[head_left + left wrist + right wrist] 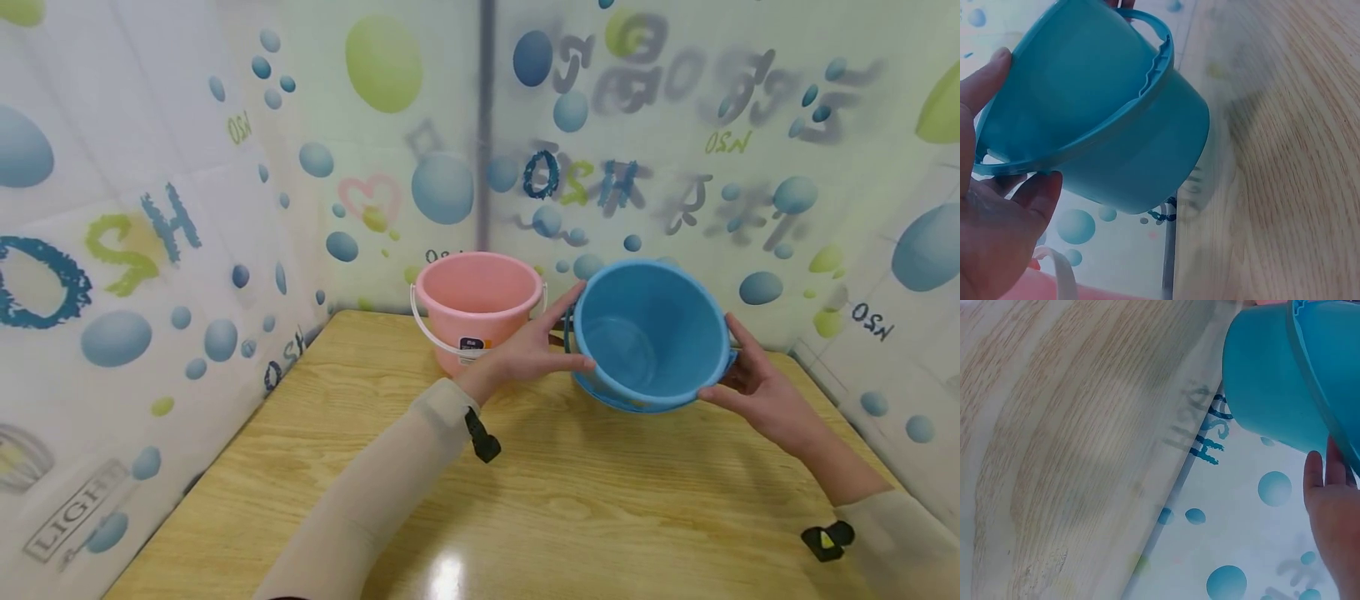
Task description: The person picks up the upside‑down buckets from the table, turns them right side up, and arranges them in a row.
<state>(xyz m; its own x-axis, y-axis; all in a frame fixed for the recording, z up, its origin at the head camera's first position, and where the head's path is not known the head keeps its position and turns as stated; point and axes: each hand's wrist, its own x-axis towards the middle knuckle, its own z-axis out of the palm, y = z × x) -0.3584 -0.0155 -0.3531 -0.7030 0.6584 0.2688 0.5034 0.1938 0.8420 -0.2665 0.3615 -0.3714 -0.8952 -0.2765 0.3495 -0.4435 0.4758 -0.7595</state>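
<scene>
A blue bucket point(651, 329) is tilted toward me over the right part of the table, held between both hands. My left hand point(528, 346) grips its left rim, thumb along the front edge and fingers round the side. On the opposite side my right hand point(765, 392) holds the rim near the handle joint. In the left wrist view the bucket point(1129, 150) shows its handle hanging along the rim, with the left hand point(1004, 219) at its edge. The right wrist view has the right hand's fingers point(1335, 469) against the bucket's point(1272, 381) side.
A pink bucket point(480, 287) with a white handle and a dark label stands upright at the back of the wooden table point(525, 508), close to the left hand. Patterned curtains point(390, 142) surround the table at the back and both sides.
</scene>
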